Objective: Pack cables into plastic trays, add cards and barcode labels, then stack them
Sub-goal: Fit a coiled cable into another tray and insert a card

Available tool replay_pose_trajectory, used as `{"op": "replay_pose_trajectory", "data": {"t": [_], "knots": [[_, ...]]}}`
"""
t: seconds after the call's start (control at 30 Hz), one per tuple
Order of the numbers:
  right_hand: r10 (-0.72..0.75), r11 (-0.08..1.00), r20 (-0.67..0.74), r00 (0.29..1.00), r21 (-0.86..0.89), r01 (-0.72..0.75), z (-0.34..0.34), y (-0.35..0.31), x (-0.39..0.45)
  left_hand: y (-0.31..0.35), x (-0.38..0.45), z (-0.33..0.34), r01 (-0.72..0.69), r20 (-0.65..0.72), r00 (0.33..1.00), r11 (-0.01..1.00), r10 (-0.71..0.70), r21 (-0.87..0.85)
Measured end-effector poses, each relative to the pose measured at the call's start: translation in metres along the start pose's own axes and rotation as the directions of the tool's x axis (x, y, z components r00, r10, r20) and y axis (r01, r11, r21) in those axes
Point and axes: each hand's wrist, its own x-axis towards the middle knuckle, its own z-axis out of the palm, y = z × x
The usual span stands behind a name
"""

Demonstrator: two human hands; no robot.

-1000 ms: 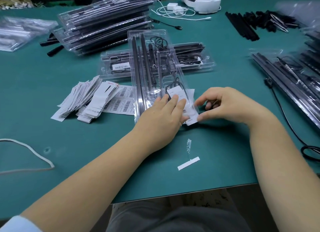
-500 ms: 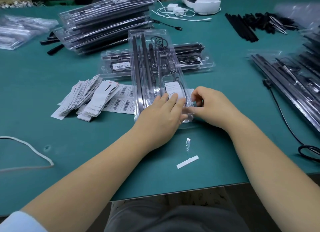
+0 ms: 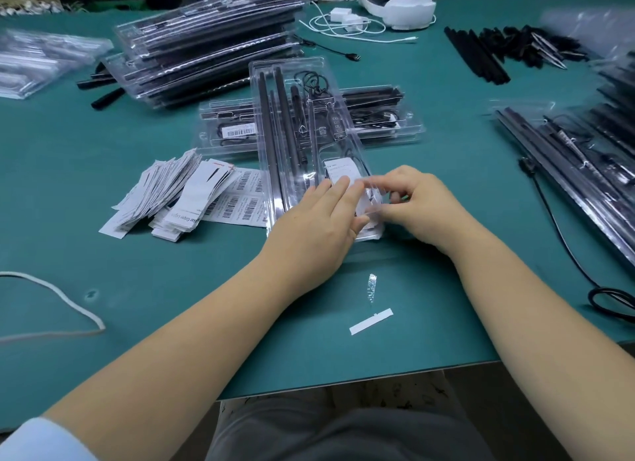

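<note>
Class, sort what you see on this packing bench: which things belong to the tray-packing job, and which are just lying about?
Belongs to the job:
clear tray under both hands
left hand
right hand
white card in the tray
card pile
barcode labels
stack of packed trays

Just lying about:
white charger
white cord
paper strip

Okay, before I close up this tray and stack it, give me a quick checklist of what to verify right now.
1. Rods and cable seated in the open tray: ok.
2. White card in the near compartment: ok.
3. Card lying flat: cannot tell, left hand and right hand cover it.
4. Barcode label on this tray: cannot tell; labels lie beside it.
5. Finished tray behind, free to stack on: not ok, the open tray lies across it.
</note>
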Motion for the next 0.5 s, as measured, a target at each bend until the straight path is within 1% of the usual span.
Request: {"op": "replay_pose_trajectory", "data": {"t": [0.07, 0.1, 0.17, 0.2, 0.23, 0.37, 0.5], "knots": [[-0.046, 0.986, 0.094, 0.994, -0.154, 0.061, 0.002, -0.001, -0.0026, 0.0, -0.0001, 0.0006, -0.003, -0.006, 1.0, 1.0, 0.004, 0.015], [-0.072, 0.961, 0.124, 0.99, -0.258, 0.102, 0.003, -0.0013, -0.0038, 0.0, -0.0001, 0.0008, -0.013, -0.009, 1.0, 0.999, 0.014, 0.033], [-0.128, 0.868, 0.158, 0.979, -0.461, 0.187, 0.0043, -0.0002, -0.0056, -0.0002, 0.0001, 0.0012, -0.03, -0.01, 0.999, 0.998, 0.031, 0.055], [-0.143, 0.83, 0.164, 0.976, -0.518, 0.208, 0.0041, -0.0011, -0.0062, -0.0002, 0.0003, 0.0014, -0.036, -0.011, 0.999, 0.997, 0.037, 0.062], [-0.142, 0.813, 0.166, 0.976, -0.542, 0.211, 0.0038, -0.0032, -0.0072, -0.0002, 0.0005, 0.0017, -0.04, -0.014, 0.999, 0.997, 0.041, 0.065], [-0.073, 0.813, 0.161, 0.984, -0.562, 0.152, 0.0075, -0.0053, -0.0071, -0.0011, 0.0001, 0.0033, -0.043, -0.017, 0.999, 0.997, 0.044, 0.066], [-0.01, 0.738, 0.241, 0.97, -0.653, 0.17, 0.0102, -0.0028, -0.0028, -0.0015, -0.0005, 0.003, -0.019, 0.019, 1.0, 0.999, 0.018, 0.049]]}}
